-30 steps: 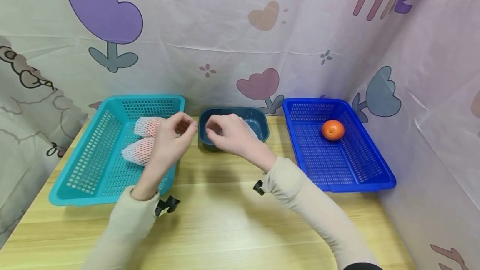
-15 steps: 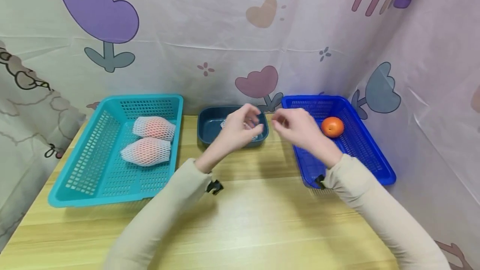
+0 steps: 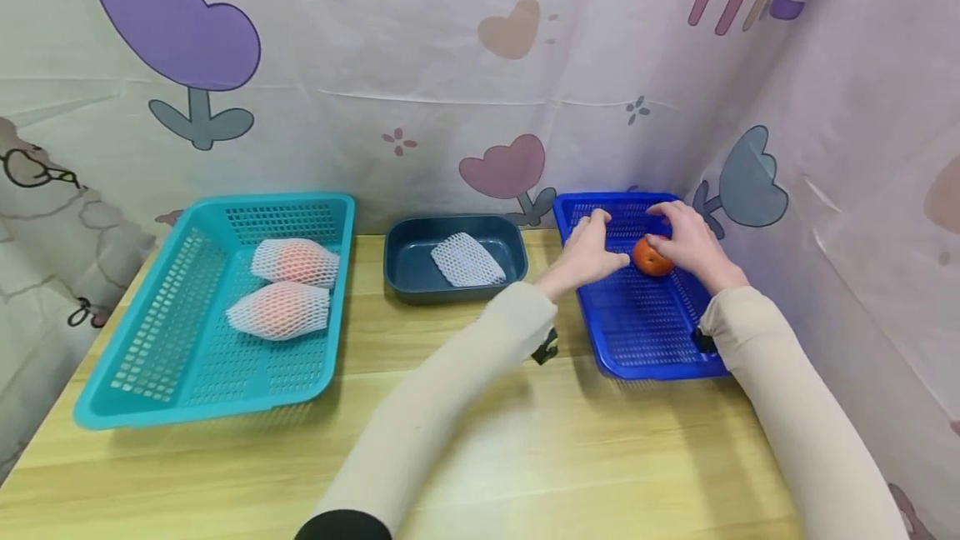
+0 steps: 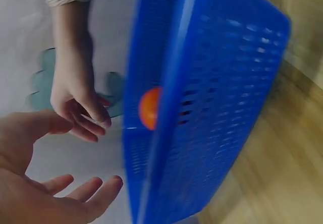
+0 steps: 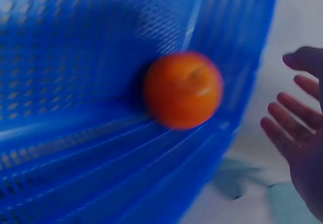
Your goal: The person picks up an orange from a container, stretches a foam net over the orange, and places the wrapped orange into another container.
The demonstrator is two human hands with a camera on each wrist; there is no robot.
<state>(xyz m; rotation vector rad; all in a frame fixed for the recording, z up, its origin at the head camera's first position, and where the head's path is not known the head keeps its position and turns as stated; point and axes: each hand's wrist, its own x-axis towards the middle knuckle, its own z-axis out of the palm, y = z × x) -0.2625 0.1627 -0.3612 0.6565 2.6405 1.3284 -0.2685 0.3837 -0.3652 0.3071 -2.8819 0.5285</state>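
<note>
An orange (image 3: 652,257) lies toward the back of the blue basket (image 3: 637,369). Over its right side hangs my right hand (image 3: 697,244), thumb and fingers spread and curved, partly covering the fruit in the head view. My left hand (image 3: 587,248) is above the basket's left rim, thumb apart from the fingers, holding nothing. In the left wrist view a gap shows between the left hand (image 4: 50,178) and the orange (image 4: 149,108). The right wrist view shows the orange (image 5: 183,90) with no fingers round it.
A white foam net sleeve (image 3: 468,260) lies in the small dark tray (image 3: 457,293) at the back middle. Left of it, a teal basket (image 3: 217,411) contains two net-wrapped fruits (image 3: 281,310). Printed curtains (image 3: 405,48) hang behind and at the right of the wooden table (image 3: 540,457).
Both hands have moved right, from over the teal basket and tray to over the blue basket. Their fingers have spread from nearly pinched. Moving away uncovered the net sleeve in the tray.
</note>
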